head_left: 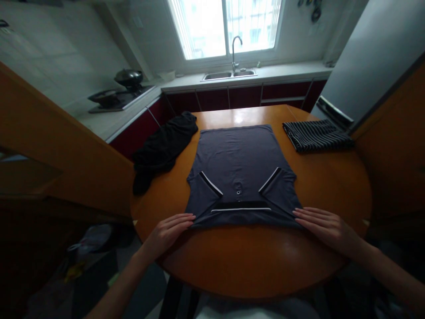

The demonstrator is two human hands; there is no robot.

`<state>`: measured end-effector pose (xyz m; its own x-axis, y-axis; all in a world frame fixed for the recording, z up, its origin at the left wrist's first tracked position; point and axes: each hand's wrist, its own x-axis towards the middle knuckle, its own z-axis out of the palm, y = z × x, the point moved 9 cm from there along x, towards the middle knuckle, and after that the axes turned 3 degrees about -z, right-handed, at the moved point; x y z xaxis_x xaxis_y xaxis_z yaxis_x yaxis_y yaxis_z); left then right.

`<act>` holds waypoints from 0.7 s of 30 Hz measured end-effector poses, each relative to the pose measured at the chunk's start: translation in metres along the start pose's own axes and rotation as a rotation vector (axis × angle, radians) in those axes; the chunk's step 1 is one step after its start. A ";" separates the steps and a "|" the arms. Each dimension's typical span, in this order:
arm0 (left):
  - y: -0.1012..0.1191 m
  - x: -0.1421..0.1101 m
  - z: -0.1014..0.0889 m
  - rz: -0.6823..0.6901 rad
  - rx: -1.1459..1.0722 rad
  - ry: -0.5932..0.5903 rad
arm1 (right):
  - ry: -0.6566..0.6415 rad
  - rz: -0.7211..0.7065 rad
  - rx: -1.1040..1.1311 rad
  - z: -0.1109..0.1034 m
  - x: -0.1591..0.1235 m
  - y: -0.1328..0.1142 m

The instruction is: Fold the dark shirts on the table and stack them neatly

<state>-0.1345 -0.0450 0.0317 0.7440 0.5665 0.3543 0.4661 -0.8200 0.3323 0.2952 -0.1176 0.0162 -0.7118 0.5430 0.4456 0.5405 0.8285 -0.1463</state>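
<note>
A dark grey polo shirt (239, 155) lies spread on the round wooden table (252, 261), its hem toward the window. Both short sleeves are turned inward over the front, showing black and white cuffs. The black collar (241, 205) with a white edge lies near the shirt's close end, below a small button placket. My left hand (171, 230) rests at the near left corner, fingers stretched out and touching the fabric. At the near right corner, the straight fingers of my right hand (322, 226) lie on the cloth edge. Both thumbs are mostly hidden.
A crumpled black garment (166, 146) lies at the table's left edge, partly hanging over. On the right sits a folded black-and-white striped cloth (317, 135). Beyond are a counter with a sink (229, 75), a stove with a pot (129, 79), and a fridge (368, 57).
</note>
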 end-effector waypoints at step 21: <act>0.002 0.001 -0.018 -0.303 -0.277 -0.091 | 0.042 0.127 0.255 -0.029 0.003 -0.006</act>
<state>-0.1410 -0.0446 0.0485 0.6377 0.7593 0.1300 0.5332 -0.5569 0.6368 0.3025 -0.1254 0.0437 -0.6233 0.6431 0.4448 0.4901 0.7646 -0.4186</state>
